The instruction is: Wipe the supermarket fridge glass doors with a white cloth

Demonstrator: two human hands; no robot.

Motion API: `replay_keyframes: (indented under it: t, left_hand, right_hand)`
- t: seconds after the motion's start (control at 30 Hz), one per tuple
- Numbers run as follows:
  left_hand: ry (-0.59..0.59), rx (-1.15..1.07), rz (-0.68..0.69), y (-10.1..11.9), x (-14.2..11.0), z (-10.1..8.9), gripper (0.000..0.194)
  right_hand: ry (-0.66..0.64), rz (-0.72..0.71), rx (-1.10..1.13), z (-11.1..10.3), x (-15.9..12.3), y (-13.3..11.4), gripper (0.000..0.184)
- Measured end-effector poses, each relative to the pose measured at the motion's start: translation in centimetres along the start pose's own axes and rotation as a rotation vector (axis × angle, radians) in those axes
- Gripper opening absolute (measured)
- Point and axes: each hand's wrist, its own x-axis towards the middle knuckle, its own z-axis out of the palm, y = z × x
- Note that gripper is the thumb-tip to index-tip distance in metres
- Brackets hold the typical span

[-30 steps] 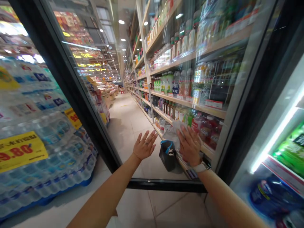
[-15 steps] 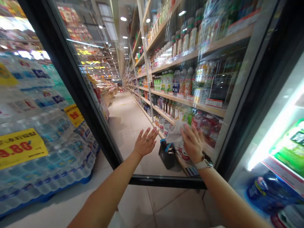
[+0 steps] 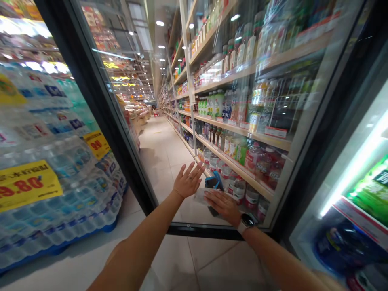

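Well: glass cooler door point(image 3: 206, 231) at 12 o'clock.
Left hand point(image 3: 188, 182) spread, free; right hand point(image 3: 222, 206) flat, apparently pinning a pale plastic bag point(image 3: 201, 196).

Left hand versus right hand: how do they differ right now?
The left hand stands upright, fingers spread; the right hand lies flatter, fingers together. The right rests on pale cloth or plastic; the left touches nothing visible. A watch sits on the right wrist, not the left. Both are open.

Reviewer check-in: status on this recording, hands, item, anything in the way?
Left hand open, raised, touching nothing. Right hand open, flat on clear plastic bag, beside black bag with blue handle. Glass cooler door frame below.
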Motion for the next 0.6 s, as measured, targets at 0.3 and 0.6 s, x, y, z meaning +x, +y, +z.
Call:
replay_keyframes:
  t: [0.3, 0.6]
  left_hand:
    - [-0.017, 0.003, 0.005, -0.1, -0.1, 0.1, 0.054]
    - [-0.030, -0.007, 0.006, -0.1, -0.1, 0.2, 0.053]
  right_hand:
    - [0.197, 0.313, -0.224, -4.6, 2.4, 5.5, 0.042]
    - [0.309, 0.451, -0.189, -3.7, 2.3, 4.7, 0.046]
